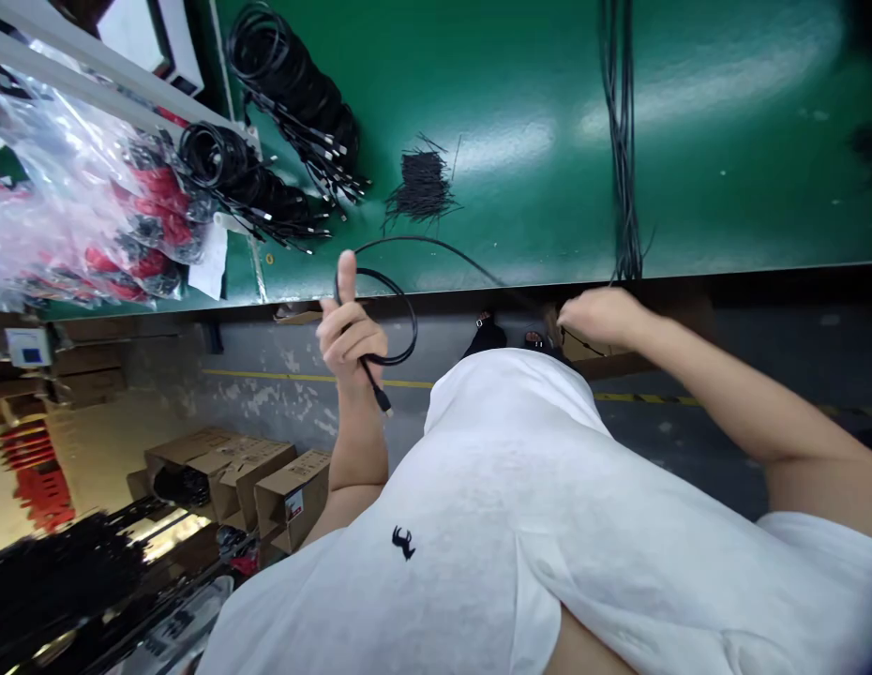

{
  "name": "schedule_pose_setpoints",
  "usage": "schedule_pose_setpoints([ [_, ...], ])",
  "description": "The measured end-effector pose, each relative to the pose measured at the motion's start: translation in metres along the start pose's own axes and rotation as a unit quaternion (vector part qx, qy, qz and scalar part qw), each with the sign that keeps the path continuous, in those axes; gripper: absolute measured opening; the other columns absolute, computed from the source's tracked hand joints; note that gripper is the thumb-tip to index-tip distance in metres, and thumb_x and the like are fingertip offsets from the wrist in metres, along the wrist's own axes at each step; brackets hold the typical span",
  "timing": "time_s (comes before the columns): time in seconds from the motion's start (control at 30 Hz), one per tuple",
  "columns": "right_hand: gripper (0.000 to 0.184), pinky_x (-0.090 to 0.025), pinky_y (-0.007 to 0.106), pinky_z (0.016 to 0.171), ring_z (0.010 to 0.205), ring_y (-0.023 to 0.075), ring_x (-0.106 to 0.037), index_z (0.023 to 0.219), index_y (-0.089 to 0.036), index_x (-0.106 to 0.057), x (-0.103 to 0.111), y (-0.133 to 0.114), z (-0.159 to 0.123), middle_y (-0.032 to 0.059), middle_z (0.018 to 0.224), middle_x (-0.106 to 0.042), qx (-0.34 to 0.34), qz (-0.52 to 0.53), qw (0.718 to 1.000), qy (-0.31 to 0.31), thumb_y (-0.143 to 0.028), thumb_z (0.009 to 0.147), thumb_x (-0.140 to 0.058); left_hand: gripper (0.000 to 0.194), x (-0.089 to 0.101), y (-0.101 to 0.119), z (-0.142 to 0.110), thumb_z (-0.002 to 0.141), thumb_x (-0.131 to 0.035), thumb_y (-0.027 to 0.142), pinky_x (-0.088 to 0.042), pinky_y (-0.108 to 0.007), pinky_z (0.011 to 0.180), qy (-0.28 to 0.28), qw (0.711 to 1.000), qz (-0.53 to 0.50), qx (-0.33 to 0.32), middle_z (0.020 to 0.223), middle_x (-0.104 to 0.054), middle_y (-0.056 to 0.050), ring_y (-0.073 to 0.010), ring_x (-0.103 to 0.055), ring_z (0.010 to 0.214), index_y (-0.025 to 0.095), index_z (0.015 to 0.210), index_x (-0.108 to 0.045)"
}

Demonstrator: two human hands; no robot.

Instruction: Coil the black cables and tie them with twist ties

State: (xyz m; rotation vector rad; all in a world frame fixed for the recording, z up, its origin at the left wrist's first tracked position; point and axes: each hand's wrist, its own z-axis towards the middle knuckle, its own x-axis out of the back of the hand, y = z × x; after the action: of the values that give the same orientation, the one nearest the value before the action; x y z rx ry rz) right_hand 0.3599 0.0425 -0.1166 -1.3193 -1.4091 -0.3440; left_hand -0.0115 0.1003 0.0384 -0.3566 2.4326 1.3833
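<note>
My left hand (353, 333) is closed around a black cable (410, 323), its index finger pointing up. Part of the cable is looped beside that hand, and a plug (383, 401) hangs below the fingers. From the raised finger the cable arcs to the right toward my right hand (599, 317). The right fingers are curled together at the cable's far end, which is blurred there. Both hands are in front of the green table's near edge.
On the green table (506, 206) lie coiled black cables (295, 89), a smaller coiled bundle (232, 173), a pile of short black ties (423, 183) and a long cable strand bundle (623, 141). Plastic bags (77, 178) stand at left; cardboard boxes (257, 478) sit on the floor.
</note>
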Motion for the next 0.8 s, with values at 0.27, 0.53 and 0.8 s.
schedule_pose_setpoints([
  [0.27, 0.043, -0.032, 0.026, 0.062, 0.074, 0.0151, -0.058, 0.089, -0.020, -0.067, 0.075, -0.104, 0.016, 0.0044, 0.082, -0.069, 0.227, 0.151, 0.959, 0.076, -0.047, 0.101, -0.035, 0.038, -0.027, -0.077, 0.004, 0.079, -0.076, 0.044, -0.056, -0.027, 0.065, -0.257, 0.936, 0.118, 0.212, 0.077, -0.073, -0.010, -0.0177, -0.070, 0.069, 0.012, 0.098, -0.071],
  [0.53, 0.040, -0.039, 0.037, 0.095, 0.094, 0.0196, -0.059, 0.089, -0.021, -0.071, 0.043, 0.011, 0.031, 0.0056, 0.099, -0.071, 0.043, 0.211, 0.970, 0.111, -0.048, 0.097, -0.041, 0.039, -0.027, -0.058, -0.009, 0.099, -0.041, 0.045, -0.010, -0.015, 0.027, -0.144, 0.970, -0.012, 0.194, 0.037, -0.009, 0.012, -0.0039, -0.002, 0.026, 0.020, 0.093, -0.071],
  [0.8, 0.034, -0.035, 0.043, 0.086, 0.082, 0.0208, -0.054, 0.085, -0.017, -0.067, -0.010, 0.069, 0.001, 0.0167, 0.093, -0.069, -0.112, -0.025, 0.991, 0.072, -0.039, 0.099, -0.046, 0.034, -0.007, -0.027, -0.007, 0.101, -0.042, 0.041, -0.024, -0.013, 0.033, -0.022, 0.998, 0.008, 0.062, 0.053, -0.047, 0.009, -0.0033, -0.029, 0.032, 0.047, 0.133, -0.052],
])
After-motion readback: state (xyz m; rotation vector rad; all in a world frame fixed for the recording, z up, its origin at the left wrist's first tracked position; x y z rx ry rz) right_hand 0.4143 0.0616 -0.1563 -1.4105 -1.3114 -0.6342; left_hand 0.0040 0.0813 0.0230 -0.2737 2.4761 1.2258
